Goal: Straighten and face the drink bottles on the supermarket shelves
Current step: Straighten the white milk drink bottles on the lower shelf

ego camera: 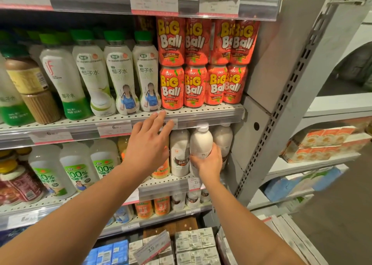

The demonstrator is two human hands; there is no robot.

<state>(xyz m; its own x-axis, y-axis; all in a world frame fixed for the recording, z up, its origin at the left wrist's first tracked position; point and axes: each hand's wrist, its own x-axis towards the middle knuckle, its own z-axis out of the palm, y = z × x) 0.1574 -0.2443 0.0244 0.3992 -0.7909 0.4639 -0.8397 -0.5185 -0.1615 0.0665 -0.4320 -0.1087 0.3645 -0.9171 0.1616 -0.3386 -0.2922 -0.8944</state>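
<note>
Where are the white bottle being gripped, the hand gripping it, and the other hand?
white bottle (pixel 200 140), head view, on its upper body below the cap.
right hand (pixel 209 162), head view, on the back of the hand.
left hand (pixel 148 144), head view, on the back of the hand.

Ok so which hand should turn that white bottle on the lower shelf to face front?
Right. The right hand already grips the white bottle, so it can likely twist it in place. The left hand is open, fingers up at the shelf edge above.

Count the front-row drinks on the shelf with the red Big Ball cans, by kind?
Red Big Ball cans: 8, in two stacked rows
Green-capped coconut water bottles: 4
Brown-labelled bottle: 1
Total: 13, leaving out a bottle cut off at the left edge.
</note>
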